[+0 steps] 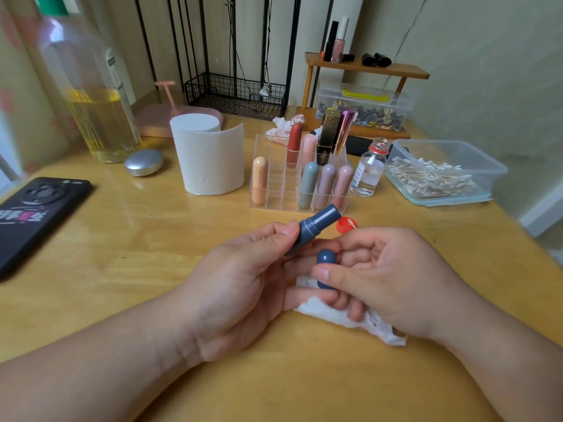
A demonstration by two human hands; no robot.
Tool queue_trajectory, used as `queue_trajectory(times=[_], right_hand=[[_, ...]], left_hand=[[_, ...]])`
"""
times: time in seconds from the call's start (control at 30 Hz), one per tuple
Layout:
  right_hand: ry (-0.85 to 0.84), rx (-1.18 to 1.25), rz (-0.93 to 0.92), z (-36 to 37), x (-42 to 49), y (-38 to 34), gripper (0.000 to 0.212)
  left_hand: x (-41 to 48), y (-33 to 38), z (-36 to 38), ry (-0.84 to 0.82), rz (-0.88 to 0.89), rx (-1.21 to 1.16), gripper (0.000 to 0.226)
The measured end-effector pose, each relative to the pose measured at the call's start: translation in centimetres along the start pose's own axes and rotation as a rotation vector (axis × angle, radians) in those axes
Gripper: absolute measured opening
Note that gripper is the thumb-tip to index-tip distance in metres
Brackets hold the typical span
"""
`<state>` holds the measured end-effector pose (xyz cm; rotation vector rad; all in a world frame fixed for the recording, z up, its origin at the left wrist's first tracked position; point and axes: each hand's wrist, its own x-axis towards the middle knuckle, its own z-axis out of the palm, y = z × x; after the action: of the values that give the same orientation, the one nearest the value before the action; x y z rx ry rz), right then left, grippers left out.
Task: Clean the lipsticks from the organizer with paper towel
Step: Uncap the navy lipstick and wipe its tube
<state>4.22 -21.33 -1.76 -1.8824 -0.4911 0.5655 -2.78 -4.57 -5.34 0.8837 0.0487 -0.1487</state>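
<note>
The left hand (pixel 243 278) pinches a dark blue lipstick tube (pixel 318 228) between thumb and fingers, the tube tilted up toward the right, above the wooden table (pixel 152 239). The right hand (pixel 387 278) grips the matching blue cap (pixel 326 260) between thumb and forefinger, with a crumpled paper towel (pixel 323 312) tucked under its lower fingers. Just behind stands the clear acrylic organizer (pixel 274 190), with more lipsticks upright in its compartments.

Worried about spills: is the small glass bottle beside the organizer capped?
No, the small glass bottle stands open at the neck, and a red cap lies on the table near the organizer.
</note>
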Motion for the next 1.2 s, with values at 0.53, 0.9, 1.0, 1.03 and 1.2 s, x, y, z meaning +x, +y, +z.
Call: queue_trajectory(times=[0.53, 0.9, 1.0, 1.03, 1.2], right_hand=[[-0.004, 0.791, 0.24, -2.7, 1.4, -0.4, 0.014], [0.02, 0.853, 0.096, -1.6, 1.2, 0.1, 0.014], [0.06, 0.791, -0.009, -1.6, 1.1, 0.3, 0.021], [0.069, 0.76, -0.058, -1.6, 1.1, 0.4, 0.022], [0.04, 0.523, -0.264, -1.8, 0.9, 0.9, 0.022]], left_hand=[[-0.2, 0.0, 0.4, 0.131, 0.012, 0.077, 0.053], [-0.1, -0.5, 0.4, 0.117, 0.044, 0.118, 0.016], [-0.1, -0.5, 0.4, 0.136, 0.046, 0.118, 0.008], [-0.2, -0.4, 0.4, 0.137, 0.043, 0.12, 0.01], [-0.1, -0.5, 0.3, 0.109, 0.038, 0.144, 0.022]])
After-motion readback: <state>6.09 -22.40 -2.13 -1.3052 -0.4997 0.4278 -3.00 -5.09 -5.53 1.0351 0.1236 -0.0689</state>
